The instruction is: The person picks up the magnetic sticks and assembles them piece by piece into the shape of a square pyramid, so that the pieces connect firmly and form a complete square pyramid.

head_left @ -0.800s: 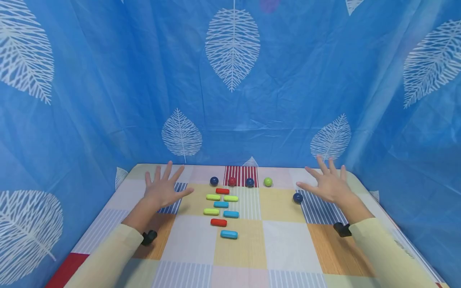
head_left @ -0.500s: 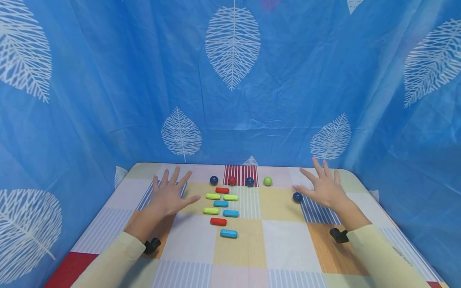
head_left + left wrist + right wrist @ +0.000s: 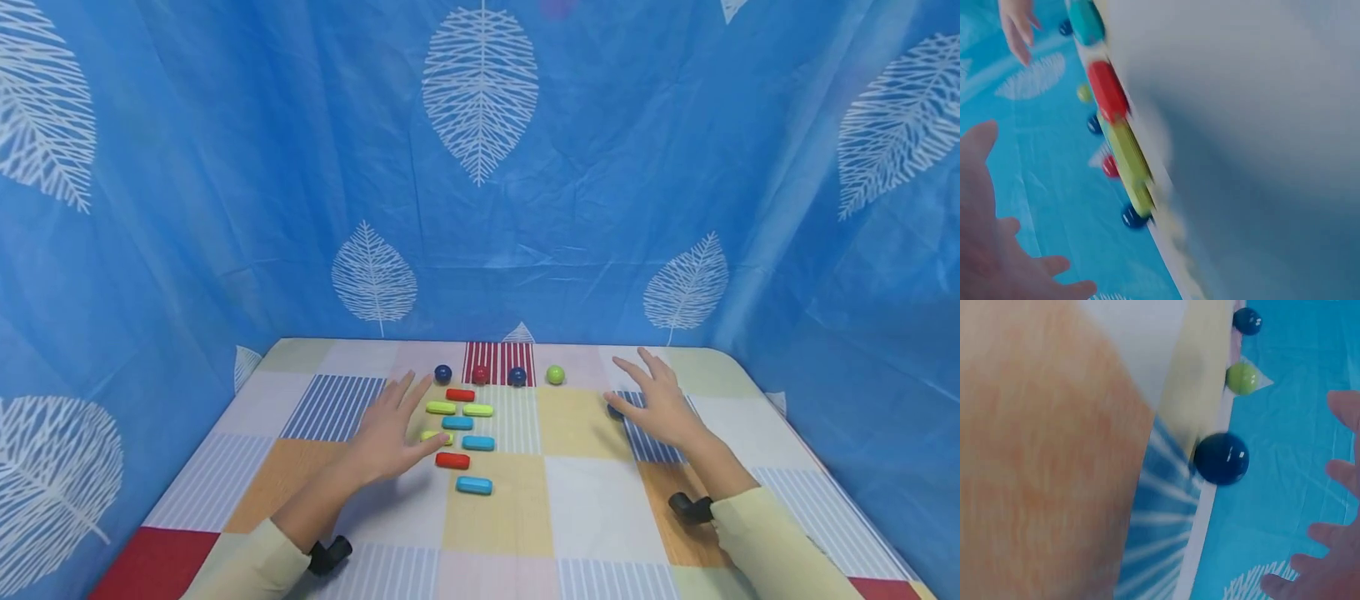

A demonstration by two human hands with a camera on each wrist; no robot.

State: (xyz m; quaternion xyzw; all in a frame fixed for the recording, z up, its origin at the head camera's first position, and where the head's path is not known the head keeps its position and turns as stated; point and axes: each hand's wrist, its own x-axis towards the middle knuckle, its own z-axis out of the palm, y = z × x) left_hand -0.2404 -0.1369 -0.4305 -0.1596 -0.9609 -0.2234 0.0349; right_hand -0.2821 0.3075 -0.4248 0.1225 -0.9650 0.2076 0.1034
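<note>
My left hand (image 3: 386,442) hovers over the cloth at the left of a group of small coloured sticks, fingers spread and holding nothing. Its thumb overlaps a yellow-green stick (image 3: 429,435) in the head view. Close by lie a red stick (image 3: 452,461) and a blue stick (image 3: 474,485). My right hand (image 3: 662,410), also spread and holding nothing, is above a dark blue ball (image 3: 1222,458), which its thumb partly covers in the head view. Other sticks, such as another red stick (image 3: 461,395) and another blue stick (image 3: 478,443), lie farther back.
Along the far side of the patchwork tablecloth (image 3: 600,508) stand a dark blue ball (image 3: 443,374), a red ball (image 3: 481,374), a second dark blue ball (image 3: 517,377) and a green ball (image 3: 555,375). A blue leaf-patterned curtain (image 3: 585,183) encloses the back and sides.
My left hand has moved right and nearer to me, up to the sticks. My right hand has shifted slightly left and nearer, now overlapping the dark blue ball. Balls and sticks stay put.
</note>
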